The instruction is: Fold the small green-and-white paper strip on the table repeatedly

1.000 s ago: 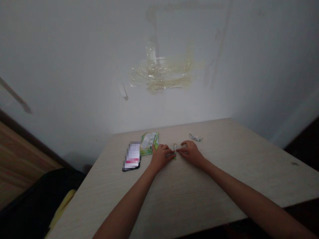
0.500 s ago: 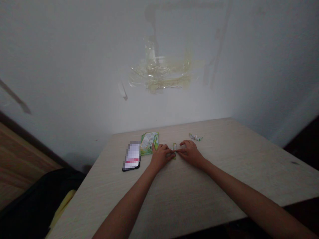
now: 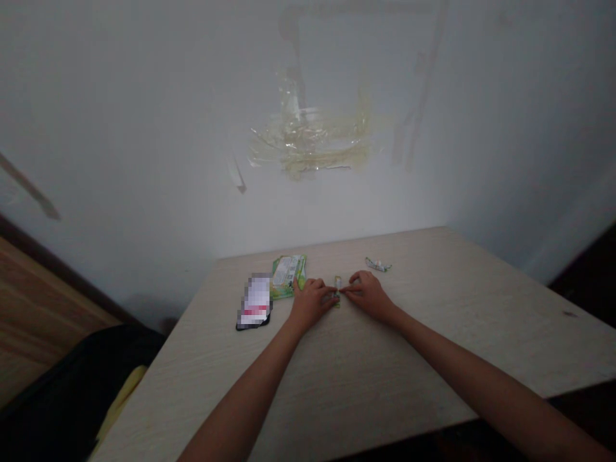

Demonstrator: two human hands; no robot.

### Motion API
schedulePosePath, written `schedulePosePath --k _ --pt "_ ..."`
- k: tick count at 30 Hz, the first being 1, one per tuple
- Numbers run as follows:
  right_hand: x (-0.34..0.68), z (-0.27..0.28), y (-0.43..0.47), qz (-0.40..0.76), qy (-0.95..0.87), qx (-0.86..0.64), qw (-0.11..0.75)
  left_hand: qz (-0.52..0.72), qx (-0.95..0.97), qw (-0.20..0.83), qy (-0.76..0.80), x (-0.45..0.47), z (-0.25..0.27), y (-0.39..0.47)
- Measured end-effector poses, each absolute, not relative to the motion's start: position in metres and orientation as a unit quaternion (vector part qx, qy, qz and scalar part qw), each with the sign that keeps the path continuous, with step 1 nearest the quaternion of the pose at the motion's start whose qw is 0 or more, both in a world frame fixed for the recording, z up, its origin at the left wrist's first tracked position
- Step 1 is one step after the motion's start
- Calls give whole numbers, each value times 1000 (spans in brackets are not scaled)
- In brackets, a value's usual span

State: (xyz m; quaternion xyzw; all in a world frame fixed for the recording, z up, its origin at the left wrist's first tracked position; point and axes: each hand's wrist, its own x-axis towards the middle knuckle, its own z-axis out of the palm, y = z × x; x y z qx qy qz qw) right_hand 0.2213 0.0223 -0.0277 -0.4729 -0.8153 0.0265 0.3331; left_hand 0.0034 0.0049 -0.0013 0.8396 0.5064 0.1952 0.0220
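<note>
Small green-and-white strip (image 3: 338, 281) lies lengthwise, near to far, on the tabletop (image 3: 385, 372), between the two hands, its far end showing beyond the fingertips and its near end peeping out below them. Left hand (image 3: 314, 305) comes in from the left with its fingers bent and tips at the strip's middle; right hand (image 3: 371, 298) meets it from the right, index and thumb reaching to the same spot. Whether either hand is gripping the strip or only pressing on it, I cannot tell, as the fingertips cover the place and it is too small. Over the last second little has changed: both forearms have stayed put, and only the fingertips have shifted slightly, now nearly meeting over the strip. That suggests fine finger work at one spot, with the strip itself hardly moved. Left of the left hand lies a green packet (image 3: 289, 277), its right edge partly behind that hand's outer finger; a dark-edged phone (image 3: 253, 305), its face pixelated, lies just nearer and further left. Beyond the right hand, well apart from the strip, lies a twisted piece (image 3: 378, 264) with similar colouring.
</note>
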Motion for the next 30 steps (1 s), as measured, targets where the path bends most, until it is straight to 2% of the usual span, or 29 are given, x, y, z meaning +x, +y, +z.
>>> schedulePosePath --k 8,30 --pt "227 -35 30 40 -809 -465 357 189 841 28 507 4 1 4" --pt "221 -24 19 25 -830 -449 330 179 836 39 517 3 0 7"
